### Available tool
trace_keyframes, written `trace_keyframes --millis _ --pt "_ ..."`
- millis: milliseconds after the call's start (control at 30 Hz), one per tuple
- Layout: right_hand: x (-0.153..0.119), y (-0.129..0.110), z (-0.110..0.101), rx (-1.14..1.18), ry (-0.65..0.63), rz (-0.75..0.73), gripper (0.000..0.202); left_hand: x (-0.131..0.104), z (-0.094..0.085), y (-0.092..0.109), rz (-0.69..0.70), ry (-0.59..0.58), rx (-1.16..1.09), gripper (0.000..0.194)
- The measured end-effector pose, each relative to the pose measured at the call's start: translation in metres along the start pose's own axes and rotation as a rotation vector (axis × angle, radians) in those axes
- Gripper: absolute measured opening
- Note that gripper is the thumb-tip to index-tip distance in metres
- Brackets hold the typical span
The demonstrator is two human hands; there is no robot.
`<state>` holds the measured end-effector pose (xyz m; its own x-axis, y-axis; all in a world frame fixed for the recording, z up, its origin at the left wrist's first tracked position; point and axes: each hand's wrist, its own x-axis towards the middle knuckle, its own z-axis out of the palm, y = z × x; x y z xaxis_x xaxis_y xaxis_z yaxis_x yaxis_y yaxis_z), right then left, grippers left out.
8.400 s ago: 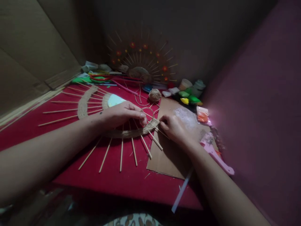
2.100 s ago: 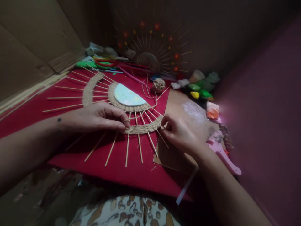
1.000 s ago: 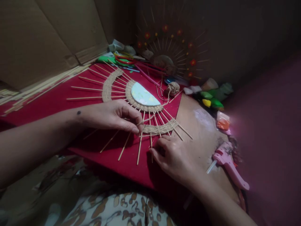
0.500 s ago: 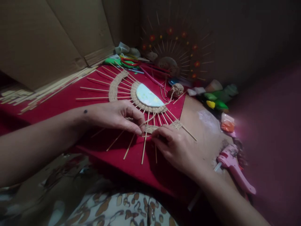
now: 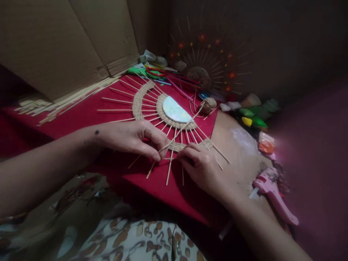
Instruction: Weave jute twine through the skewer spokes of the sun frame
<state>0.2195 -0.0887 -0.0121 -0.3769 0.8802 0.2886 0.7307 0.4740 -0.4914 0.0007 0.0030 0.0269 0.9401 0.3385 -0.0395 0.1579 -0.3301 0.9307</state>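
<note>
A half-round piece of thin wooden sticks lies on a red surface, with a pale blue half-disc [image 5: 176, 110] at its centre. Twine is woven around the disc and again in an outer woven band [image 5: 138, 103]. My left hand [image 5: 141, 139], thumb and finger pinched, holds the jute twine [image 5: 187, 126] at the lower edge of the piece. That strand runs up to a ball of twine [image 5: 209, 105]. My right hand [image 5: 201, 165] is closed at the band's lower right; a short stretch of twine spans between both hands, across a stick. Its fingertips are partly hidden.
A pink glue gun [image 5: 274, 195] lies at the right on brown board [image 5: 231, 145]. Loose sticks [image 5: 54, 107] lie at the left by a cardboard panel [image 5: 67, 43]. Red-handled scissors [image 5: 155, 70] are at the back. A flower-decorated stick fan [image 5: 202, 65] stands behind.
The view has shifted slightly, so the piece appears further right. The twine between my left hand and the ball now looks straighter and tauter. Both hands keep their pinch.
</note>
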Motion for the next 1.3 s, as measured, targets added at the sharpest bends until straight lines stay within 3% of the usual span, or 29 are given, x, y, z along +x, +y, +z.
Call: trace_keyframes --millis 167,333,433,567,900,1133,1300 --pt "-0.001 0.002 0.000 0.056 -0.067 -0.003 0.012 -0.017 0.019 0.007 0.076 0.104 0.104 0.012" --pt "0.001 0.003 -0.007 0.159 -0.086 -0.049 0.016 -0.032 0.062 0.011 0.122 0.094 0.195 0.013" --pt "0.005 0.003 -0.010 0.138 -0.117 -0.077 0.016 -0.037 0.085 0.012 0.138 0.091 0.256 0.015" --pt "0.008 0.003 -0.011 0.008 -0.200 -0.168 0.021 -0.040 0.100 0.013 0.135 0.113 0.406 0.020" --pt "0.011 -0.021 -0.016 -0.629 -0.435 -0.476 0.021 -0.047 0.106 0.011 0.007 0.103 0.604 0.021" --pt "0.012 -0.016 -0.013 -0.603 -0.403 -0.475 0.019 -0.050 0.107 0.009 -0.020 0.128 0.611 0.020" --pt "0.008 -0.009 -0.013 -0.537 -0.349 -0.440 0.022 -0.056 0.090 0.007 -0.026 0.221 0.659 0.023"
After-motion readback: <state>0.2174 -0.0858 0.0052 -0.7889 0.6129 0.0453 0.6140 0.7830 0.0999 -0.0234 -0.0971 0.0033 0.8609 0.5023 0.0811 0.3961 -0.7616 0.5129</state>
